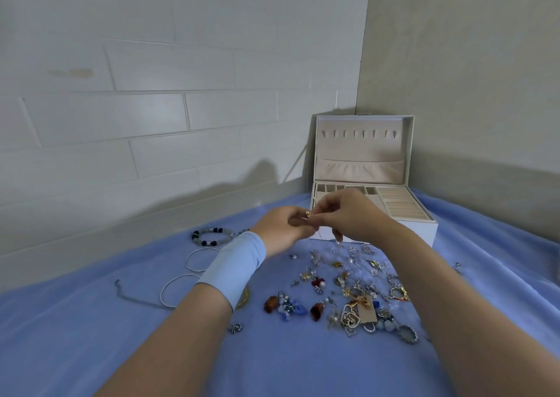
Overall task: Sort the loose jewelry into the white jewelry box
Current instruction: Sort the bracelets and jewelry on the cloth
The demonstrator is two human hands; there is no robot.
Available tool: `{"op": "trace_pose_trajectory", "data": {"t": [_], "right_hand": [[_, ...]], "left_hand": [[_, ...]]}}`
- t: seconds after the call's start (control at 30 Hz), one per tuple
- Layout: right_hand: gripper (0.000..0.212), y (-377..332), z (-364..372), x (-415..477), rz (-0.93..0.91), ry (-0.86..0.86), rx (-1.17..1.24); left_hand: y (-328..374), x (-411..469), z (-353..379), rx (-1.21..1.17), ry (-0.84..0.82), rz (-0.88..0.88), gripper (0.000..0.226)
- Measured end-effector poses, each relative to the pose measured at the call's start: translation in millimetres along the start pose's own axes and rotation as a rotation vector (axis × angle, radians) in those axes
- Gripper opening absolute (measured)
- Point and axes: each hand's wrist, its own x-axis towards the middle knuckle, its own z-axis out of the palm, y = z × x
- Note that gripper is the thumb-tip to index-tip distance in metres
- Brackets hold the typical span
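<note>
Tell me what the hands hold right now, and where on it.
A small gold piece, pinched jointly by the left hand and the right hand at their fingertips; which part cannot be told.

Shut in at 1 o'clock, open at 7.
Blocked at 1 o'clock by the white jewelry box (421,231), lid upright in the wall corner (362,93), with the left hand (285,229) and right hand (353,217) pinching a gold piece (309,213) before its front. Strewn with loose jewelry (348,290) at 5 o'clock, bracelets (208,243) at 9. Passable over bare blue cloth (91,336) at 7.
</note>
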Motion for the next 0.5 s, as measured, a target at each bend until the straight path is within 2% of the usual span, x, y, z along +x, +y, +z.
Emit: {"op": "trace_pose_trajectory", "data": {"t": [0.07,0.23,0.43,0.5], "right_hand": [[0.009,-3.2,-1.7,-1.3,0.013,0.019,0.085],[0.003,-4.5,1.0,-1.4,0.035,0.014,0.17],[0.008,-1.0,-1.7,-1.3,0.06,-0.076,0.228],[0.01,0.1,0.2,-0.2,0.078,-0.084,0.218]], "left_hand": [[4.2,-2.3,0.9,-0.154,0.003,-0.005,0.017],[2.4,-4.6,-4.9,-0.152,0.079,-0.031,0.008],[1.2,-3.6,-20.0,-0.538,0.056,-0.111,0.01],[0.6,-4.5,-25.5,-0.375,0.045,-0.151,0.008]]}}
